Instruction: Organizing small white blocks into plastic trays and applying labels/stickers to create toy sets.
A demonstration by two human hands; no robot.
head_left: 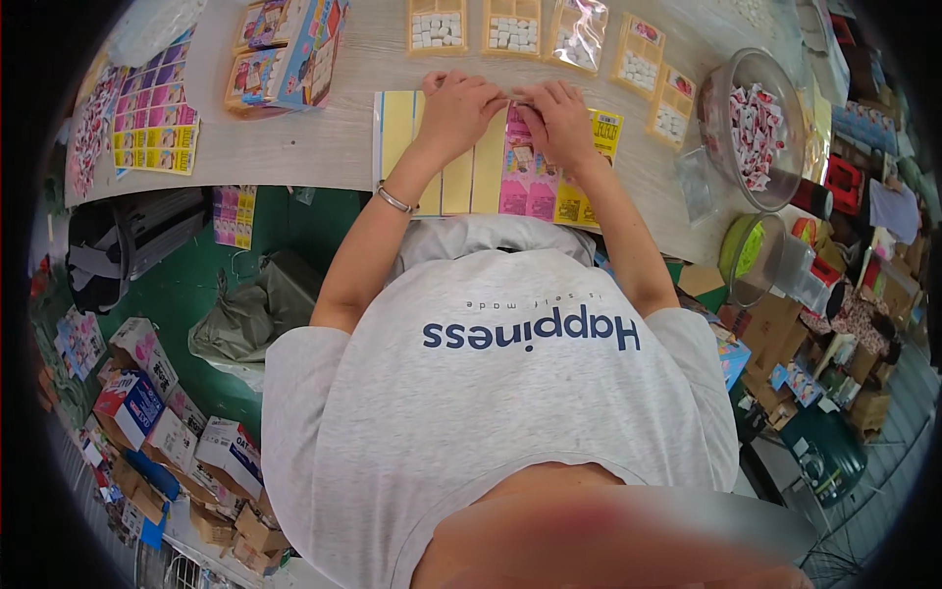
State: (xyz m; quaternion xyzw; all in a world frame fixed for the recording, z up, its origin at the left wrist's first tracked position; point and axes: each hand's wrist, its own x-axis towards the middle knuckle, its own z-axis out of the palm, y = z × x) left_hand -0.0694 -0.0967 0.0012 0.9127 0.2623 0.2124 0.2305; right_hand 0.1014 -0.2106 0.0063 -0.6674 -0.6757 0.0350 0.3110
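Yellow backing lies bare toward 9 o'clock on a label sheet at the near edge of the bench, apparently half-stripped; pink and yellow labels remain toward 3 o'clock. The left hand and right hand nearly meet by its 12 o'clock edge, fingers curled; whether either grip pinches a label cannot be told.

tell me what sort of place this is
Probably a small packing workshop: trays of white pieces and colourful printed sheets lie on the table, and boxes are piled nearby.
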